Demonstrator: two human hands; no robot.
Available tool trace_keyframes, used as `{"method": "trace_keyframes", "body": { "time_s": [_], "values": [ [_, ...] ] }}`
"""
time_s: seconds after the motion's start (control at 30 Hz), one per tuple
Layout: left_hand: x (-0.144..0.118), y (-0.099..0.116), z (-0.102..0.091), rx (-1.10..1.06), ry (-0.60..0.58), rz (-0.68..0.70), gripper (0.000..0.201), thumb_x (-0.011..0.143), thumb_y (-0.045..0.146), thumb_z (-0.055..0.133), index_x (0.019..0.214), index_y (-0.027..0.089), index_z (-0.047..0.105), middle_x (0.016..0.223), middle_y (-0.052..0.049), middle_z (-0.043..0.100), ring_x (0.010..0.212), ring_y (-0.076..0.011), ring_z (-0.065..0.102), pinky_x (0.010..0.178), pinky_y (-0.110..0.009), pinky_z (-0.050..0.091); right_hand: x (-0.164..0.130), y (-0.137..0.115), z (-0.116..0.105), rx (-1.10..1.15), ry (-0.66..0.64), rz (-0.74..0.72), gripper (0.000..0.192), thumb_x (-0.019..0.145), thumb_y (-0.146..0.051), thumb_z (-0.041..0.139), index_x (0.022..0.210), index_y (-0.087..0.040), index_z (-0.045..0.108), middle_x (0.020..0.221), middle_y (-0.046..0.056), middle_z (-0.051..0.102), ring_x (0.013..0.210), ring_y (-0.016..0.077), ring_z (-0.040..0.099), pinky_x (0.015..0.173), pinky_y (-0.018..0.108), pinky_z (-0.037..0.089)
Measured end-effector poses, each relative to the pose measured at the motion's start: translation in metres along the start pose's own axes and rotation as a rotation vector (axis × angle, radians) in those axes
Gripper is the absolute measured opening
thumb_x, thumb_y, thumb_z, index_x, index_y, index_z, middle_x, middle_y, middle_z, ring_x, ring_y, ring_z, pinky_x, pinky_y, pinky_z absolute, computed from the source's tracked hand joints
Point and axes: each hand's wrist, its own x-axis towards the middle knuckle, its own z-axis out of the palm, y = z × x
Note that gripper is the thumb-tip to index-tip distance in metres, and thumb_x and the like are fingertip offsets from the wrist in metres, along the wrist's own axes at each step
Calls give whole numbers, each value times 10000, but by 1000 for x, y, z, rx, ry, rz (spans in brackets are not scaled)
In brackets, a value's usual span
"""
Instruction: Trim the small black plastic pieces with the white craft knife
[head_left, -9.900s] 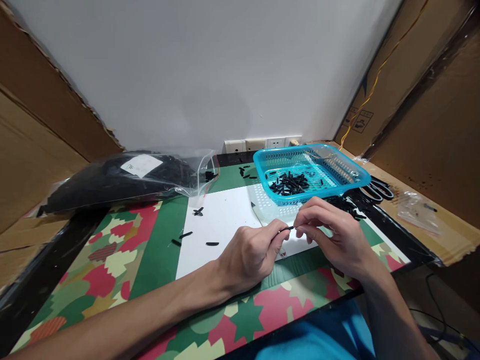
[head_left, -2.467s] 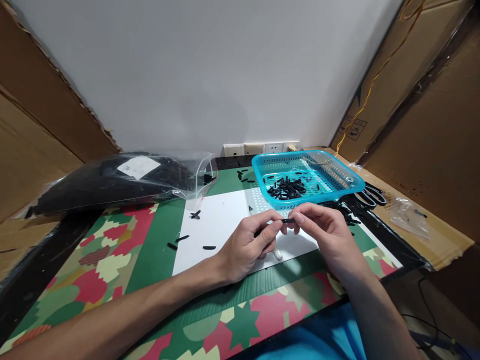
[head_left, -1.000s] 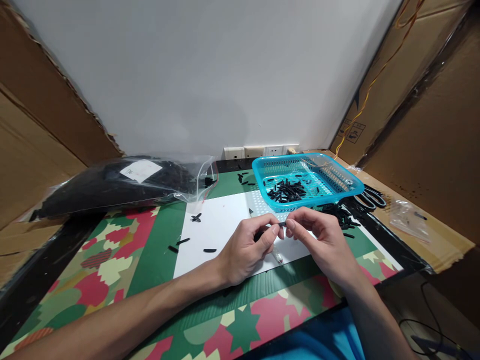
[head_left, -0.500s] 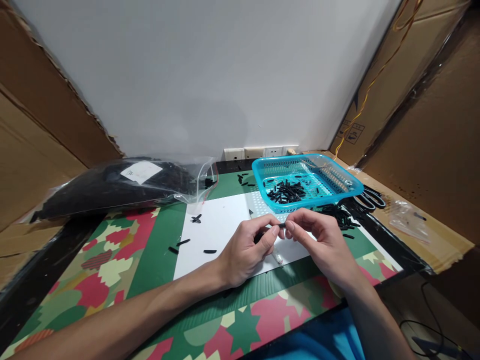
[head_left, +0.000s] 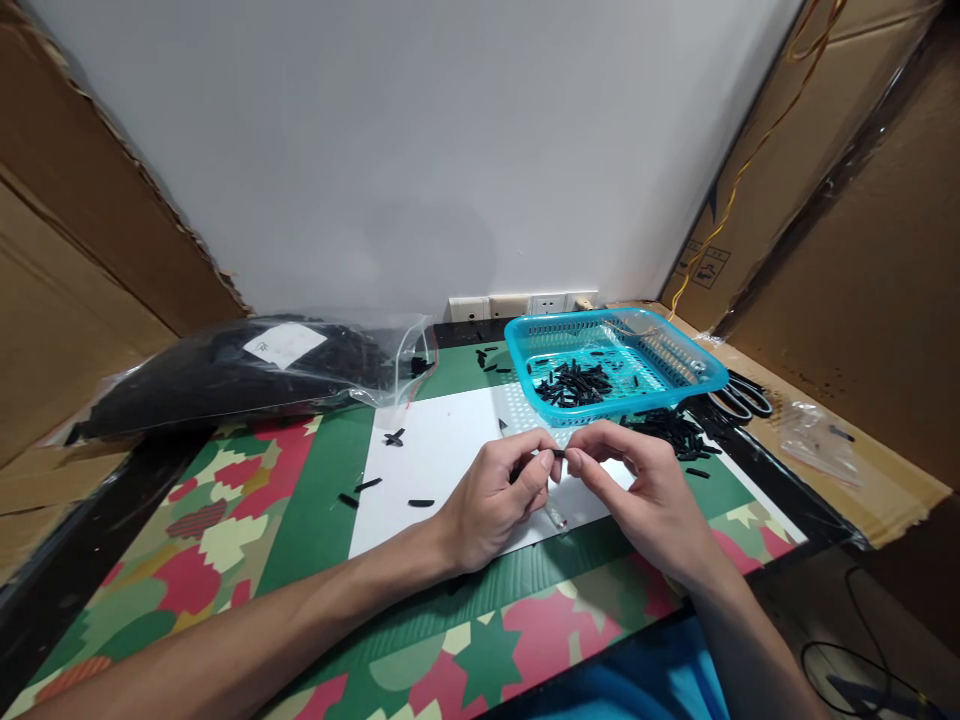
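My left hand (head_left: 506, 490) and my right hand (head_left: 634, 480) meet over a white sheet (head_left: 450, 430). Between their fingertips is a small black strip-like piece (head_left: 559, 454), pinched from both sides and mostly covered by the fingers. Something dark also shows inside my left palm, too hidden to name. Beyond my hands stands a blue plastic basket (head_left: 626, 405) with a heap of black pieces (head_left: 576, 384) in it. More loose black pieces (head_left: 675, 435) are piled beside the basket, behind my right hand. A single black piece (head_left: 421, 503) lies left of my left hand.
A large clear bag (head_left: 352, 345) full of black material lies at the back left. Scissors handles (head_left: 742, 400) show right of the basket, near a small plastic bag (head_left: 817, 440). Cardboard walls flank the table, and sockets (head_left: 510, 307) line the back wall.
My right hand has shifted slightly left, its fingertips closer to my left hand's. Less of the small black piece shows between them.
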Motion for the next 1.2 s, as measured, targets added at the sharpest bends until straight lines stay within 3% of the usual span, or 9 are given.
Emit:
{"method": "trace_keyframes", "body": {
  "time_s": [0.17, 0.47, 0.63, 0.73, 0.83, 1.03, 1.2],
  "values": [
    [1, 1, -1, 50, -56, -4, 480, 1082, 541, 529, 818, 160, 656, 584, 55, 480, 521, -95, 377, 529, -239, 303, -1, 0, 0, 2, -6, 3, 239, 1089, -344, 616, 917, -217, 722, 869, 29, 740, 817, 200, 661, 749, 304, 484],
    [-1, -1, 2, -67, 43, 8, 467, 1089, 556, 531, 818, 177, 567, 591, 70, 450, 500, -79, 362, 513, -234, 295, 1, 1, 3, -38, 47, 40, 268, 1099, -387, 604, 912, -223, 701, 816, 10, 692, 768, 188, 625, 720, 301, 449],
    [2, -2, 3, -152, 131, 27, 447, 1089, 555, 543, 823, 197, 512, 588, 87, 400, 486, -70, 338, 495, -221, 290, -1, 6, 18, -352, -81, 55, 237, 1132, -385, 538, 983, -235, 645, 891, 26, 699, 764, 206, 614, 668, 321, 401],
    [2, -3, 2, -150, 210, 47, 433, 1089, 558, 546, 857, 193, 541, 567, 101, 365, 471, -64, 303, 480, -215, 269, -2, 10, 25, -618, -162, -14, 103, 1081, -307, 647, 1125, -216, 629, 1076, 77, 715, 919, 260, 655, 754, 347, 429],
    [0, -3, 3, -129, 266, 85, 422, 1097, 553, 535, 881, 191, 563, 536, 105, 363, 462, -65, 299, 479, -211, 279, -3, 13, 27, -749, -198, -30, 69, 1051, -235, 677, 1080, -199, 626, 1083, 84, 715, 966, 276, 665, 790, 356, 423],
    [-1, -3, 4, -164, 285, 76, 454, 1077, 568, 567, 828, 188, 559, 567, 95, 348, 476, -64, 274, 461, -215, 242, -7, 9, 13, -675, -243, 199, 214, 1080, -233, 570, 867, -217, 588, 769, 15, 668, 668, 194, 566, 619, 327, 264],
    [-2, -5, 3, -161, 283, 73, 476, 1070, 574, 577, 807, 178, 574, 579, 83, 368, 486, -63, 279, 458, -219, 217, -6, -1, -14, -308, -198, 234, 266, 1080, -357, 600, 866, -201, 624, 680, -28, 548, 618, 139, 453, 580, 277, 282]
  ]
}}
